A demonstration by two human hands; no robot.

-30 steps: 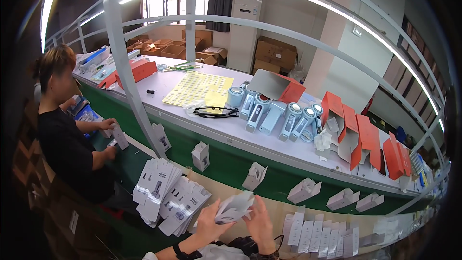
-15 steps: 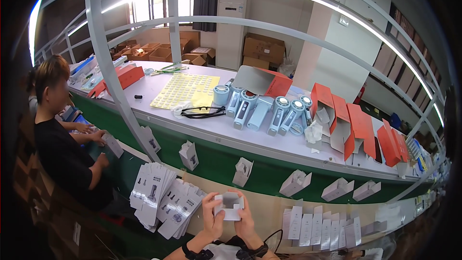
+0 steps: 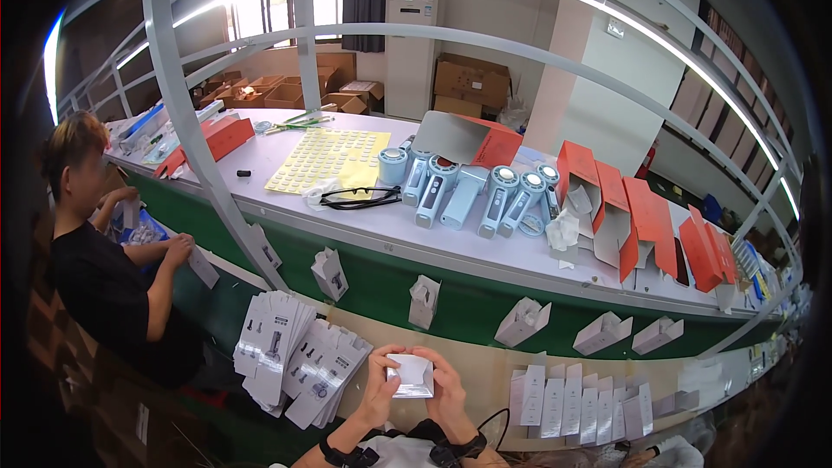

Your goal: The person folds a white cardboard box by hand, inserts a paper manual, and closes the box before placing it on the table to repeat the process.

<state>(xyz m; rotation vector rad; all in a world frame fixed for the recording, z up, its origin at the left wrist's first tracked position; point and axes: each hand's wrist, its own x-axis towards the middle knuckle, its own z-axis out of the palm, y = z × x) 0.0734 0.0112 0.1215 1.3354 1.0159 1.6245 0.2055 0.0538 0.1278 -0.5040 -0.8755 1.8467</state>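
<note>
A small white carton (image 3: 411,376) is held between my two hands at the lower middle, its upper end covered by a white flap. My left hand (image 3: 381,387) grips its left side, with the thumb on the near face. My right hand (image 3: 445,390) wraps round the right side, fingers curled over the far edge. Left of my hands lies a pile of flat printed cartons (image 3: 321,371). To the right stands a row of slim white cartons (image 3: 574,406).
Open white cartons (image 3: 423,302) stand spaced along the green belt ahead. Beyond is a table (image 3: 364,225) with light-blue handheld devices (image 3: 433,194), red boxes (image 3: 652,224), black glasses (image 3: 360,198) and a yellow sticker sheet (image 3: 334,160). A co-worker (image 3: 95,251) handles a carton at left.
The carton's open top is now covered by its flap, and my fingers have closed in over its far edge. The co-worker's hands have shifted. Belt cartons sit slightly further left in view.
</note>
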